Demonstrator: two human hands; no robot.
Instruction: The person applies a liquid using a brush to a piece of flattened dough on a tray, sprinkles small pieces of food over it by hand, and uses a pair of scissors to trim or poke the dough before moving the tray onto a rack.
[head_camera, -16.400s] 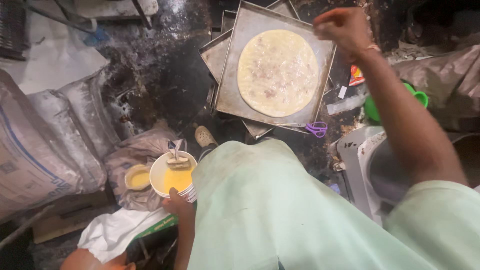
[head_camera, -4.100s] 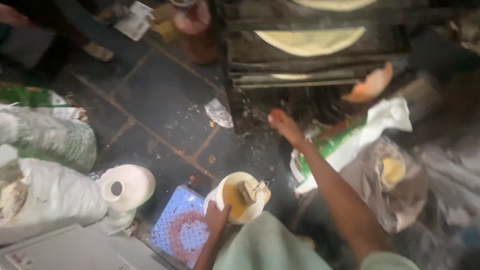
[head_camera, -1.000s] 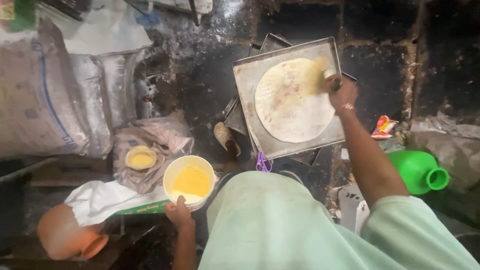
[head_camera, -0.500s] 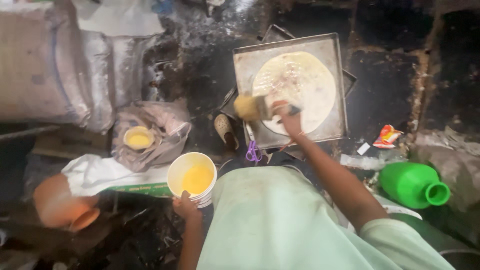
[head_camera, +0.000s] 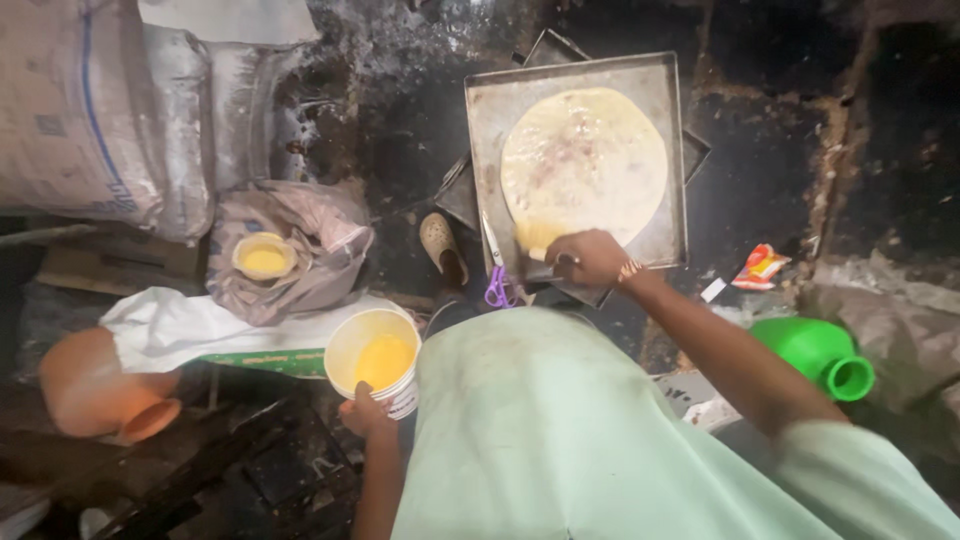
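Now that our right hand (head_camera: 585, 258) has come back, gripping the brush (head_camera: 535, 240) at the flatbread's (head_camera: 585, 165) near edge on the tray (head_camera: 480, 120), our left hand (head_camera: 365, 412) holds the yellow-filled cup (head_camera: 375, 355); that edge gets coated.

brush (head_camera: 540, 240): handle hidden in right hand (head_camera: 588, 258) | cup (head_camera: 372, 362): base hidden by left hand (head_camera: 366, 412)

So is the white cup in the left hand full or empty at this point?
Partly full. The white cup, held upright from below by the left hand, shows yellow liquid covering its bottom, with bare inner wall above it.
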